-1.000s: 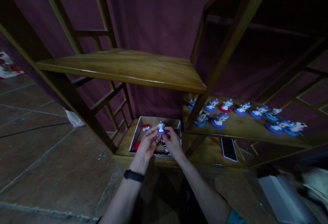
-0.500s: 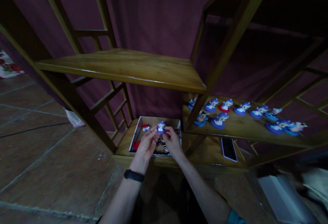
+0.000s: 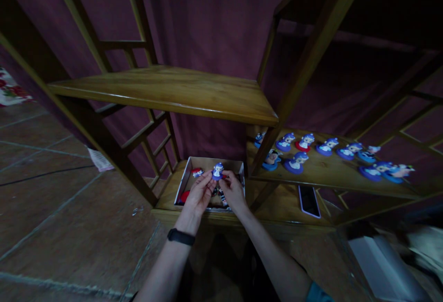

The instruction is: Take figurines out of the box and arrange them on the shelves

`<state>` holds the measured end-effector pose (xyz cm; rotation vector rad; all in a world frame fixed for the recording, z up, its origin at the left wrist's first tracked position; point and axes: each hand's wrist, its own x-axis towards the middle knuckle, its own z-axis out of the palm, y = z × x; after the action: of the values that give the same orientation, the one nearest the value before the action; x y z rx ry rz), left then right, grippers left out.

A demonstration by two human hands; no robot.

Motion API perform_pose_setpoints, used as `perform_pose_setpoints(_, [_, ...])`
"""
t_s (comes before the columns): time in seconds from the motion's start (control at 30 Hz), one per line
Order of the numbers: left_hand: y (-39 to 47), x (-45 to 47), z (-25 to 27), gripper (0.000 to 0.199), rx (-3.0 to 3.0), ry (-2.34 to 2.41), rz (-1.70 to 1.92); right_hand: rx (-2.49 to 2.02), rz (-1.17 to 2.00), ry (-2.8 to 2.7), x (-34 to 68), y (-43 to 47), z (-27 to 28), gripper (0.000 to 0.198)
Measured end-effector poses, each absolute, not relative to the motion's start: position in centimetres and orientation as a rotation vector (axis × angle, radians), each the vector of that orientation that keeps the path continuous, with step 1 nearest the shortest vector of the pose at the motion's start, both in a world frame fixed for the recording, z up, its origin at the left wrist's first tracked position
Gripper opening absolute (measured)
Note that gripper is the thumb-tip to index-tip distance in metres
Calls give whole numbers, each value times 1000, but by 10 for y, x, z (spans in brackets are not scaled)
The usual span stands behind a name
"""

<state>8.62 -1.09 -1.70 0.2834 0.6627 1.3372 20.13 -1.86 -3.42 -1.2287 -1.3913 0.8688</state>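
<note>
Standing before a dark curtain (image 3: 207, 25), a wooden shelf unit (image 3: 162, 92) carries an open box (image 3: 182, 182) on its low board (image 3: 166, 200); over the box, the left hand (image 3: 199, 193) and right hand (image 3: 234, 191) meet at a purple-and-white figurine (image 3: 218, 171), the fingers of each nearly closed, pinching its base (image 3: 217, 177) from opposite sides. With so little to grip, uneven pressure could tip the figurine loose; it would likely drop among the loose pieces (image 3: 185, 196) below.

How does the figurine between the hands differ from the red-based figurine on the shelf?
The held figurine has a purple base; the red-based figurine, a red one. The held figurine is between the left hand and right hand; the red-based figurine stands on the shelf. Both show purple and white.
</note>
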Motion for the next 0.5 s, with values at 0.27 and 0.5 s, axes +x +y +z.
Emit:
perform_pose_setpoints(0.27, [-12, 85, -23, 13, 289, 700, 1287, -1233, 885, -1387, 201, -19, -32, 24])
perform_pose_setpoints(0.5, [-13, 86, -28, 12, 324, 680, 1266, -1227, 872, -1395, 201, -19, -34, 23])
